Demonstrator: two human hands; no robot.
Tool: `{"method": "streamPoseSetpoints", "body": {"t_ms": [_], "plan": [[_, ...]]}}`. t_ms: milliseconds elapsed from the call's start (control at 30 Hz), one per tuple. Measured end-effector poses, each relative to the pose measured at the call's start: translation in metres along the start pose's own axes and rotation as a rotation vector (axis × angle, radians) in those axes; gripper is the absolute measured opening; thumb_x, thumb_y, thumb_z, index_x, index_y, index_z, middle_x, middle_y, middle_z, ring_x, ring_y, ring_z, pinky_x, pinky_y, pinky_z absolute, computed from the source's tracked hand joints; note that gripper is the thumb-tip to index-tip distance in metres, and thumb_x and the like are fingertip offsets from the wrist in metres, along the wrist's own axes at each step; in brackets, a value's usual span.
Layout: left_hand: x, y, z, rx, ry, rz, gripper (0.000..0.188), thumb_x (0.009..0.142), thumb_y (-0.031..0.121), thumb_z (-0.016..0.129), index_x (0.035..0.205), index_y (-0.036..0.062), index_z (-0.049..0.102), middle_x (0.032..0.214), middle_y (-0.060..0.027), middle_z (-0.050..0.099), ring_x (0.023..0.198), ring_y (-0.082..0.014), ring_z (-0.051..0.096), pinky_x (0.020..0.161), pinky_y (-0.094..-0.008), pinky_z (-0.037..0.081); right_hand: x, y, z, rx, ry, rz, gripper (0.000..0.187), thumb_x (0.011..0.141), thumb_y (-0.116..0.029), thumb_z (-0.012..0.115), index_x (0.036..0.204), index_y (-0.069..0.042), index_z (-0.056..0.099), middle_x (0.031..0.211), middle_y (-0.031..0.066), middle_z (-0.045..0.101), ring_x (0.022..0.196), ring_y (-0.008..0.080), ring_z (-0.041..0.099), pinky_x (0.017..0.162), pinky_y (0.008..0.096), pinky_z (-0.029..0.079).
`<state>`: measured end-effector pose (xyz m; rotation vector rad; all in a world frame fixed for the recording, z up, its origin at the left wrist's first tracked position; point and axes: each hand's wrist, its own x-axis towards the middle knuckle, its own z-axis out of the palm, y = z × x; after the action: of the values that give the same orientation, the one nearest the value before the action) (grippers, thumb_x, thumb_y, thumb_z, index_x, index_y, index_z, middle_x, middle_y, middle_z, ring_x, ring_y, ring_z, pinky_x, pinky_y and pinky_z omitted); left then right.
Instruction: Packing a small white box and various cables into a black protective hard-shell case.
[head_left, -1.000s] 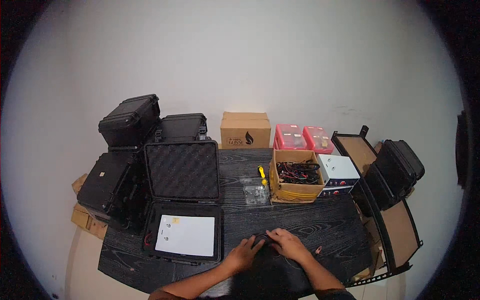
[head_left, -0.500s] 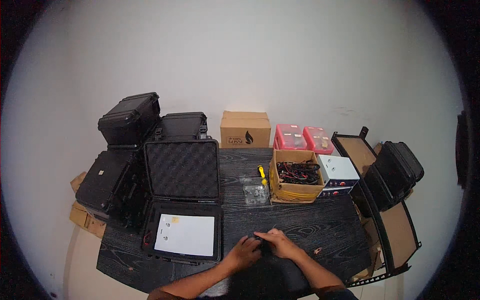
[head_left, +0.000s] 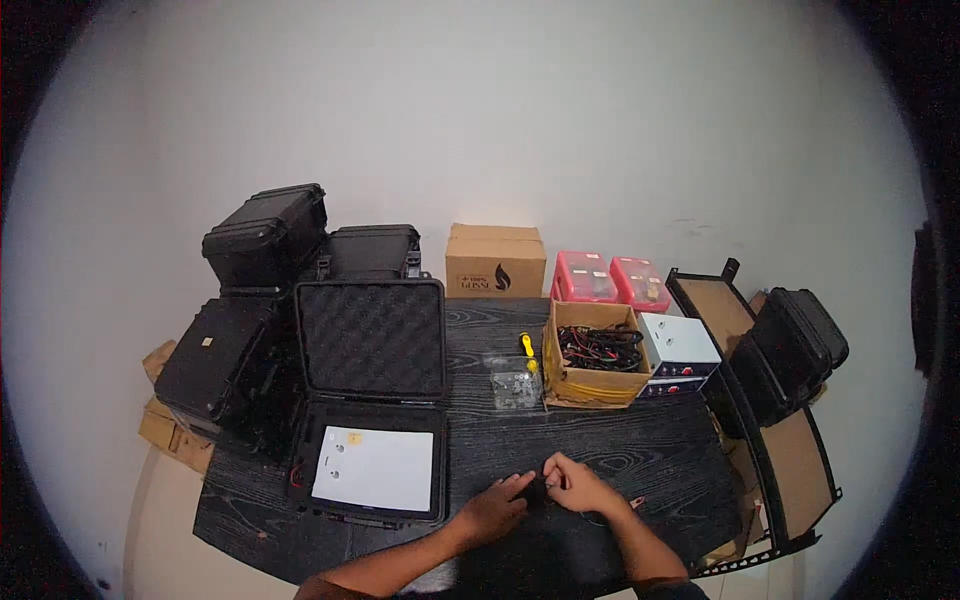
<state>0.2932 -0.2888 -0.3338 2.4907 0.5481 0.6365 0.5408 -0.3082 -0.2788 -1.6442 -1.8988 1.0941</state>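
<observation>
Over the front of the dark wood-grain table, my two hands are close together, with a narrow gap between them. My right hand is curled into a fist; whatever its fingers hold is too dark to make out. A thin dark line, perhaps a wire, shows by its wrist. My left hand reaches toward it, index finger stretched out and the other fingers bent; anything in its grasp is hidden. To the left lies an open black hard case, its foam-lined lid raised. A white panel fills its base.
Beyond my hands are a clear bag of small parts, a yellow-handled tool and a cardboard box of cables. White boxes and red cases stand at right. Black cases are stacked at left.
My hands have drawn slightly apart. The right has moved to the right and curled its pointing finger in; the left index finger has stretched out. The whole view has shifted a little.
</observation>
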Motion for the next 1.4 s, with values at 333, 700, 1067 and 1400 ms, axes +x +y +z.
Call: {"method": "streamPoseSetpoints", "body": {"t_ms": [333, 700, 1067, 1400], "plan": [[0.000, -0.004, 0.009, 0.045, 0.000, -0.009, 0.021, 0.098, 0.017, 0.063, 0.102, -0.0040, 0.062, 0.161, -0.0259, 0.033, 0.142, -0.0493, 0.043, 0.115, -0.0572, 0.040, -0.013, 0.028, -0.028, 1.061, -0.147, 0.055, 0.017, 0.103, -0.004, 0.058, 0.116, -0.008, 0.048, 0.082, 0.0043, 0.063, 0.070, 0.0163, 0.066, 0.098, 0.0418, 0.056], [0.003, 0.000, 0.007, 0.039, 0.016, -0.011, 0.022, 0.098, 0.018, 0.065, 0.103, -0.0032, 0.062, 0.161, -0.0253, 0.033, 0.142, -0.0466, 0.044, 0.116, -0.0543, 0.040, -0.042, 0.027, -0.076, -0.223, -0.100, 0.007, 0.025, 0.100, -0.009, 0.061, 0.126, -0.009, 0.063, 0.086, 0.0053, 0.065, 0.076, 0.0191, 0.066, 0.075, 0.0354, 0.058], [-0.001, -0.014, 0.021, 0.106, -0.010, -0.024, 0.034, 0.100, 0.023, 0.063, 0.113, -0.0087, 0.059, 0.158, -0.0260, 0.037, 0.142, -0.0468, 0.044, 0.118, -0.0539, 0.038, -0.022, -0.024, -0.009, -0.355, 0.007, -0.313, 0.084, 0.082, -0.025, 0.081, 0.156, -0.013, 0.043, 0.158, 0.0244, 0.043, 0.143, 0.0396, 0.046, 0.119, 0.0513, 0.035], [0.001, -0.011, 0.008, 0.017, 0.050, -0.006, 0.040, 0.101, 0.020, 0.060, 0.129, -0.0082, 0.055, 0.158, -0.0249, 0.037, 0.147, -0.0447, 0.038, 0.121, -0.0484, 0.034, -0.012, -0.013, 0.012, -0.383, 0.040, -0.372, 0.070, 0.091, -0.010, 0.073, 0.154, -0.010, 0.045, 0.147, 0.0148, 0.057, 0.131, 0.0354, 0.055, 0.111, 0.0440, 0.046]]}}
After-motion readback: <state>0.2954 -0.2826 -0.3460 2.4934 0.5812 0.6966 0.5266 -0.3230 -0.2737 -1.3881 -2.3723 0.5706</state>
